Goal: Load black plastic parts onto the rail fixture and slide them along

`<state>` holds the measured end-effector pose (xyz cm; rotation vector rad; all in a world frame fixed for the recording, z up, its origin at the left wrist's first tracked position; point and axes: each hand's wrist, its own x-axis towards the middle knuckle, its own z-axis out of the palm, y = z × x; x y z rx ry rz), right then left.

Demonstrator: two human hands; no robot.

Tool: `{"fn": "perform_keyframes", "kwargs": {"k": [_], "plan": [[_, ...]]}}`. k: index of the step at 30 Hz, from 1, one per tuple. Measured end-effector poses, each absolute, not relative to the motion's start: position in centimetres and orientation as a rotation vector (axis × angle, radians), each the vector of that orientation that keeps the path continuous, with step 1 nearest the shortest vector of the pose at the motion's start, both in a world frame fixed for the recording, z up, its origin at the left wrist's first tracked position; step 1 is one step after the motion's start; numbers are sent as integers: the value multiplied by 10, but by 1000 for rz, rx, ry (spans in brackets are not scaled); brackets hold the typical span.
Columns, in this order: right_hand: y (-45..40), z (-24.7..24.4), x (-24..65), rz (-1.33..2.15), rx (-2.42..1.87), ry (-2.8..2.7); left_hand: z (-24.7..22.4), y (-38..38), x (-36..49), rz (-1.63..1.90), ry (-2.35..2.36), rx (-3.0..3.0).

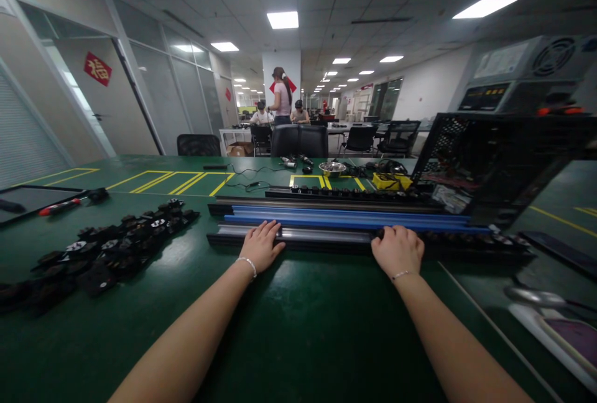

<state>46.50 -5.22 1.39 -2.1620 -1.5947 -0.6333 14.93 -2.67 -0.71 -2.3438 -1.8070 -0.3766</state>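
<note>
A green bench (308, 328) carries an open computer case (517, 160) at the right and, across the middle, long rails, one blue (345, 216). The nearest rail (321, 235) lies under both hands: the left hand (262, 246) rests on it, fingers together; the right hand (398, 250) has its fingers curled over a small dark part (380, 233) (largely hidden).

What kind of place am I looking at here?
Probably an electronics assembly or repair workshop in an open-plan office: an opened computer case stands on the green worktable, small black parts lie clustered at the left, and office chairs stand beyond.
</note>
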Motion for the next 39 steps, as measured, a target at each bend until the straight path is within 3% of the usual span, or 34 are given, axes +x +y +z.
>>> {"fn": "perform_keyframes", "kwargs": {"k": [16, 39], "plan": [[-47, 9, 470, -675, -2076, -1728, -8, -26, 148, -362, -1811, -2350], [-46, 15, 458, -214, -2131, -1796, -3, -29, 150, -342, -1828, -2358]]}}
